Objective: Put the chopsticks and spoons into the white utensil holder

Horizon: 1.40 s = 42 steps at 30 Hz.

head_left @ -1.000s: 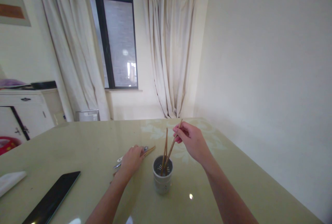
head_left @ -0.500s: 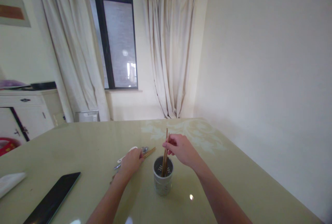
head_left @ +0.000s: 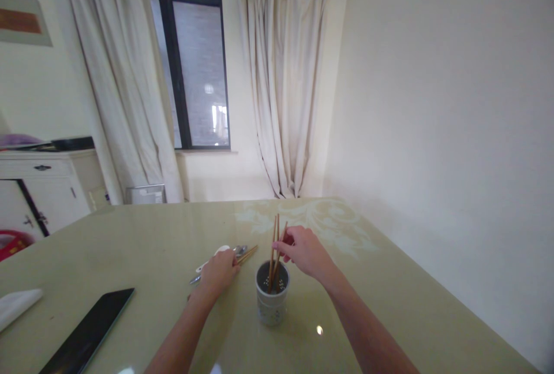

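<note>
A round grey holder (head_left: 272, 306) with a patterned side and a perforated bottom stands upright on the table. Several wooden chopsticks (head_left: 272, 254) lean in it, tips fanned apart. My right hand (head_left: 302, 249) is above the holder's right rim, its fingers closed on a chopstick that stands inside. Left of the holder, my left hand (head_left: 221, 270) rests low at the table with its fingers round more chopsticks (head_left: 247, 254), whose ends point to the upper right. Beside and partly under it lie a white spoon (head_left: 221, 249) and metal cutlery (head_left: 240, 250).
On the greenish table (head_left: 151, 247), a black tablet or phone (head_left: 89, 331) lies at the lower left, with a white object (head_left: 18, 306) at the left edge. Behind are a white cabinet (head_left: 64, 180), curtains (head_left: 281, 74) and a window. A wall borders the right side.
The chopsticks in the holder have spread apart at the top. My right hand has shifted slightly right and down. The chopsticks under my left hand have moved a little.
</note>
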{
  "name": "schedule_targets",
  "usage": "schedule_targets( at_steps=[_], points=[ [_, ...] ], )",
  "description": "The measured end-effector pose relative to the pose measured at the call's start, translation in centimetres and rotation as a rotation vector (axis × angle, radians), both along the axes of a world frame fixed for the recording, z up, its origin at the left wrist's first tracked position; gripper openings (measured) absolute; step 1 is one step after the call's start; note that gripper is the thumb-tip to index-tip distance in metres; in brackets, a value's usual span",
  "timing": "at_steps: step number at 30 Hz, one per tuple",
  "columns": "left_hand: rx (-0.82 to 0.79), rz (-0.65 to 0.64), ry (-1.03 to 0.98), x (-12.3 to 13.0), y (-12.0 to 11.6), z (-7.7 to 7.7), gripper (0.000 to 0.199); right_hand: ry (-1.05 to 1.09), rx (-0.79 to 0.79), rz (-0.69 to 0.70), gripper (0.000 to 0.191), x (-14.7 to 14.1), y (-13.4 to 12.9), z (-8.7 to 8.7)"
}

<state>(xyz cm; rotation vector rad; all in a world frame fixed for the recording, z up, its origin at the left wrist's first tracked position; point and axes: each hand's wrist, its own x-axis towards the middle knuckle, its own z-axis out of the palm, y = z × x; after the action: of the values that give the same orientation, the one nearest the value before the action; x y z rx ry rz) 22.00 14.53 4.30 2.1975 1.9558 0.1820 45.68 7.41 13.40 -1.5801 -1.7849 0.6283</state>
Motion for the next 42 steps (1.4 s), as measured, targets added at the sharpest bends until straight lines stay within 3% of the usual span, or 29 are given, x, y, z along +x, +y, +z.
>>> schedule_targets(
  at_steps=[14, 21, 25, 30, 34, 39, 42],
  points=[
    [-0.02, -0.107, -0.058, 0.1, 0.2, -0.2, 0.009, -0.212, -0.036, -0.085, 0.032, 0.0, -0.5, 0.9],
    [0.075, -0.068, -0.129, 0.2, -0.1, 2.2, 0.016, -0.228, -0.013, -0.122, 0.036, 0.4, -1.1, 1.9],
    [0.191, -0.069, -0.435, -0.2, -0.3, 4.4, 0.019, -0.244, 0.099, -0.185, 0.037, 0.9, -1.5, 2.7],
    [0.24, -0.291, -0.965, 1.0, -2.4, 8.0, 0.027, 0.05, 0.282, -0.101, 0.027, 1.0, -2.3, 3.8],
    [0.19, -0.436, -1.088, 2.9, -4.8, 10.1, 0.03, 0.371, 0.375, 0.026, 0.027, 0.4, -2.8, 4.4],
    [0.151, -0.496, -1.138, 3.9, -5.9, 10.4, 0.029, 0.588, 0.426, 0.132, 0.027, -0.1, -3.1, 4.6],
    [0.148, -0.483, -1.123, 3.7, -5.6, 10.2, 0.032, 0.638, 0.463, 0.103, 0.029, 0.1, -3.0, 4.6]
  ],
)
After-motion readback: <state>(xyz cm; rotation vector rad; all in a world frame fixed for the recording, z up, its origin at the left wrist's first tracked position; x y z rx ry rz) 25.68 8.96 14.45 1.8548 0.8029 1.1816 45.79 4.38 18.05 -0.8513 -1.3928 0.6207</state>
